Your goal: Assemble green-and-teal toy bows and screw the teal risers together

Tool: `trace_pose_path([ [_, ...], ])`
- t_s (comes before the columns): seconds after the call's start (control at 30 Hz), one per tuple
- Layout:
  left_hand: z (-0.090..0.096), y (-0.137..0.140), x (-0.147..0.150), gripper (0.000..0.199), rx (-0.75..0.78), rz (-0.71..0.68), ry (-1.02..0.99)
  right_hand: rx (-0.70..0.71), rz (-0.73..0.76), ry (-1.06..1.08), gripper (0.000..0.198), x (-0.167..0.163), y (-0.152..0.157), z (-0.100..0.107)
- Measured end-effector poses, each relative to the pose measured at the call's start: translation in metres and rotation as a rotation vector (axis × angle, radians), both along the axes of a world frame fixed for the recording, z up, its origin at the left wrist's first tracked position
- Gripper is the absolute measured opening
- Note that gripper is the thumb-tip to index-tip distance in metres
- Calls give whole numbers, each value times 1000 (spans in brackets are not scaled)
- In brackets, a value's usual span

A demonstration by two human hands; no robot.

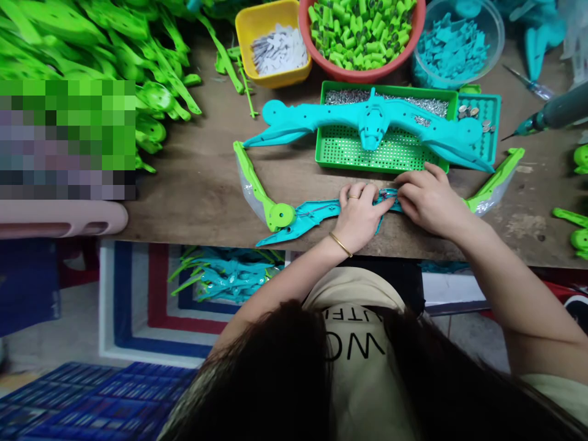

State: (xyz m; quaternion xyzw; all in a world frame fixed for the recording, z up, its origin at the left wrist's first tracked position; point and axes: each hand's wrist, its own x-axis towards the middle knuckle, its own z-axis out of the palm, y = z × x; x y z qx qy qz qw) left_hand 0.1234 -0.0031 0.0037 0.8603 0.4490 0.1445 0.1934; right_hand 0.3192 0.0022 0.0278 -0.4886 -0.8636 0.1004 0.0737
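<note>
A blue toy bow shell (318,214) lies inner side up along the table's front edge, with thin wires inside. A green limb (257,193) with a clear film-like part joins its left end; another green limb (496,180) rises at the right end. My left hand (361,211) is closed on the shell's middle, thumb and fingers pressing into it. Close beside it, my right hand (427,199) has its fingers curled and pinched at the shell's centre; what lies between the fingertips is hidden. Beyond both hands a matching blue shell (340,115) lies across a green basket (381,160) of screws.
Green parts (92,37) are heaped at left. A yellow tub (275,76), red bowl (362,75) and clear tub (493,43) hold small pieces. A screwdriver-like power tool (558,110) points in from the right. Below the table stands a crate (108,294) with assembled parts.
</note>
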Motion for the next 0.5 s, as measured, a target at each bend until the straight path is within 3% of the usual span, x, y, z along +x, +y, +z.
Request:
trace_pose_path([
  [0.3,2,0,0,29,-24,-8,38,71,-42,-44,25,-9,-1,-8],
  [0.5,-3,2,-2,29,21,-20,-22,81,-88,-32,26,-2,4,21],
])
